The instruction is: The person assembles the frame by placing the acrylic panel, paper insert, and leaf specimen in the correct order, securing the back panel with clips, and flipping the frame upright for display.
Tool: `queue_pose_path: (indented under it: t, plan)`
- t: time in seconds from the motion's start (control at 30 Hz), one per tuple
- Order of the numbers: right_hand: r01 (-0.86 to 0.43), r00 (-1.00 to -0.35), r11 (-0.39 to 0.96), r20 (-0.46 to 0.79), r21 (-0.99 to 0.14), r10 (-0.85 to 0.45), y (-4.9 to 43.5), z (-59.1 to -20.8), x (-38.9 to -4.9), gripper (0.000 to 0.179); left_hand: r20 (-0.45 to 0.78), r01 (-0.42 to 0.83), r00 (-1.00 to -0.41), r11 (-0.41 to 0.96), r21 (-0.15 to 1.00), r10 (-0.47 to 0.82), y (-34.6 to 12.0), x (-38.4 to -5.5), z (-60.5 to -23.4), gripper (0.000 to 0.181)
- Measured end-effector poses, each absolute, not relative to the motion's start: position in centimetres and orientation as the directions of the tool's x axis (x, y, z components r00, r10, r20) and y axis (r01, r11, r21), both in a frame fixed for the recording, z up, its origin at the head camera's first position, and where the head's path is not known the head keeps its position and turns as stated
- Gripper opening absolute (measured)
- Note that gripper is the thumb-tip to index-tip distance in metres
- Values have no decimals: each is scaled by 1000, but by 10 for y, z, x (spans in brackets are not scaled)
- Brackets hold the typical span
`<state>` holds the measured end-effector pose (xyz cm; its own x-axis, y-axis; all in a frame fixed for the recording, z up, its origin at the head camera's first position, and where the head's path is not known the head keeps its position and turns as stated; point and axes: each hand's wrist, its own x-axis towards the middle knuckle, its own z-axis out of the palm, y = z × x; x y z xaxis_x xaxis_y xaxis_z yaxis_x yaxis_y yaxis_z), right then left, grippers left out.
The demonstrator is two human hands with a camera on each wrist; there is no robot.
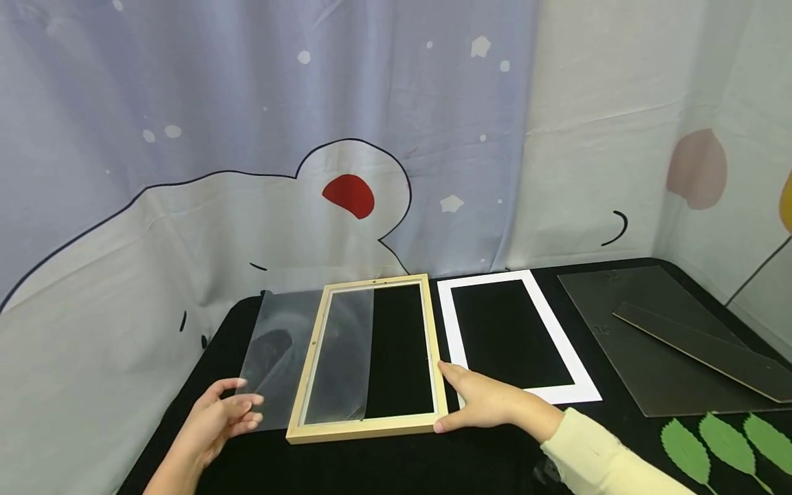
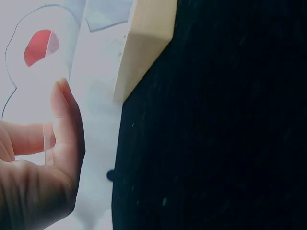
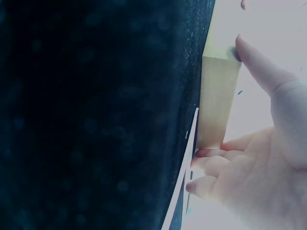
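Observation:
A light wooden picture frame (image 1: 365, 427) lies on the black cloth in the middle of the head view. A clear plastic sheet (image 1: 275, 357) overlaps its left half and sticks out past its left side. My left hand (image 1: 216, 416) pinches the sheet's near left edge between thumb and fingers; the left wrist view shows that edge passing between the fingers (image 2: 62, 120). At the frame's near right corner, my right hand (image 1: 485, 399) grips the wood, thumb at the corner and fingers along the right side. In the right wrist view the thumb (image 3: 259, 64) presses the corner.
Right of the frame lies a white mat border (image 1: 454, 323), partly behind my right hand. Farther right is a dark backing board (image 1: 619, 330) with a narrow dark strip (image 1: 699, 350) across it. Several green leaves (image 1: 687, 450) lie at the near right. A printed curtain (image 1: 247, 227) hangs behind the table.

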<state>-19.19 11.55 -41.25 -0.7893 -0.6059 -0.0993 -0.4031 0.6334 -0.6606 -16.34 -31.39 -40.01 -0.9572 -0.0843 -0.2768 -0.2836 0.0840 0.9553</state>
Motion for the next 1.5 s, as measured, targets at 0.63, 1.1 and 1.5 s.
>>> queue_pose_path:
  t: [0.63, 1.1, 1.5]
  plan:
    - [-407, -787, 633, -100, -658, -609, 116, -413, -193, 105, -283, -290, -956, 95, 952, -81, -272, -168, -412, 53]
    - [-415, -789, 637, -93, -650, -608, 115, -414, -193, 105, -284, -297, -949, 81, 952, -134, -237, -176, -410, 56]
    - [-425, -784, 628, -81, -652, -615, 116, -414, -195, 105, -276, -284, -953, 57, 957, -125, -226, -182, -412, 52]
